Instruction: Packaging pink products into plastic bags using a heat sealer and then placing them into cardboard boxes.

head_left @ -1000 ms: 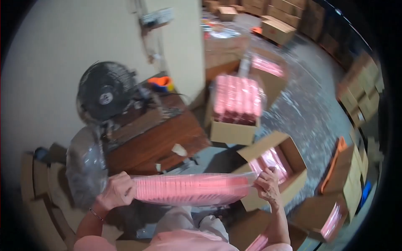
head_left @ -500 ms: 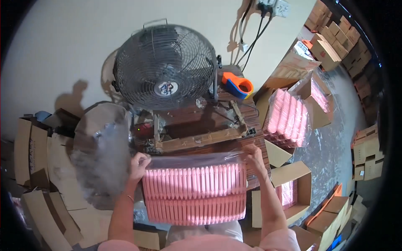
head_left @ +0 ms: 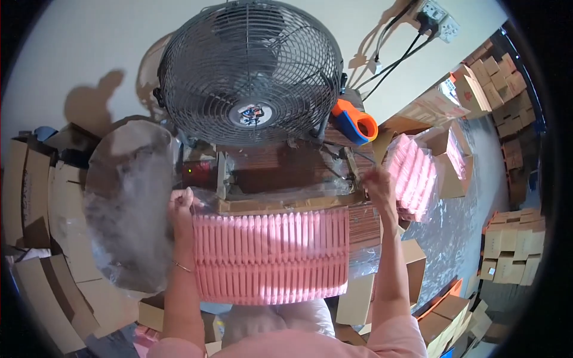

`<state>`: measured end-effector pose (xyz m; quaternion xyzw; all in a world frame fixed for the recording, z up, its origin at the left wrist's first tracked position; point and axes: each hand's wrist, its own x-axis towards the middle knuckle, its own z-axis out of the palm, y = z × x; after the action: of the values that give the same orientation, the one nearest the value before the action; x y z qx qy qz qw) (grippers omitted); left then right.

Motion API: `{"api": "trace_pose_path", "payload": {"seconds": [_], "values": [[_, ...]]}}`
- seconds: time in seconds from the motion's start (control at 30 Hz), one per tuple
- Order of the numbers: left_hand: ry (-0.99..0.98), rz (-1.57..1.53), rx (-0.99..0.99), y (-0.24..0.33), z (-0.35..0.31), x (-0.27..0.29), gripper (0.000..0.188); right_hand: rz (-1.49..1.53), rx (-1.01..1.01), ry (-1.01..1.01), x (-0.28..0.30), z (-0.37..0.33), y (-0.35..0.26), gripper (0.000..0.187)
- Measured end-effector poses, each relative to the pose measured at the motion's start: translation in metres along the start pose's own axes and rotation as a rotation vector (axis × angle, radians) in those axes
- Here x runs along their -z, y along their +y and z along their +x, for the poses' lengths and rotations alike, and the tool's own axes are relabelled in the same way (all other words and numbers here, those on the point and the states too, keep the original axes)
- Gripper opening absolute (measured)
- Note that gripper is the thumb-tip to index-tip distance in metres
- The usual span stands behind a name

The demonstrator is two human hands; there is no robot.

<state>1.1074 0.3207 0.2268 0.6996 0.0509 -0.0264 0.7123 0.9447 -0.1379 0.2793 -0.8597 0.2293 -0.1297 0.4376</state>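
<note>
A clear plastic bag (head_left: 271,256) holds two rows of slim pink pieces. It lies across the near edge of the brown table, above my lap. My left hand (head_left: 182,201) pinches the left corner of the bag's loose far edge, fingers closed. At the opposite corner my right hand (head_left: 380,182), slightly blurred, is closed on the same film. Between my hands the loose film is drawn over the front bar of a low frame (head_left: 286,204) wrapped in brown tape. Past this frame stands a black wire-cage fan (head_left: 250,71).
An orange and blue tape dispenser (head_left: 357,124) sits right of the fan. Clear film covers a rounded pile (head_left: 128,209) at left. Bagged pink pieces (head_left: 412,176) stand in a carton at right. Open cartons (head_left: 51,292) flank me; power cables (head_left: 399,62) hang from the wall.
Both hands have moved forward and apart, carrying the bag's loose edge from in front of the taped frame onto its front bar. The view has shifted, with the fan now larger.
</note>
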Motion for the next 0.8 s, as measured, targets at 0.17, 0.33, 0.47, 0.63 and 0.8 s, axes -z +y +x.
{"api": "trace_pose_path", "payload": {"seconds": [0.17, 0.33, 0.47, 0.63, 0.8], "values": [[0.026, -0.055, 0.115, 0.011, -0.001, -0.002, 0.019, -0.715, 0.664, -0.651, -0.036, 0.042, -0.066, 0.031], [0.004, 0.031, 0.262, 0.026, -0.002, -0.002, 0.014, -1.104, 0.681, -0.958, -0.044, 0.051, -0.047, 0.012], [0.137, 0.327, -0.092, 0.029, -0.014, 0.020, 0.027, -1.079, 0.690, -0.863, -0.056, 0.035, -0.047, 0.013], [0.175, 0.567, 0.163, 0.022, -0.102, 0.045, 0.038, -0.550, 0.919, -0.357, -0.113, 0.006, -0.072, 0.010], [0.056, 0.610, 0.085, 0.040, -0.130, 0.011, 0.037, -0.098, 0.473, -0.047, -0.095, 0.033, -0.097, 0.011]]}}
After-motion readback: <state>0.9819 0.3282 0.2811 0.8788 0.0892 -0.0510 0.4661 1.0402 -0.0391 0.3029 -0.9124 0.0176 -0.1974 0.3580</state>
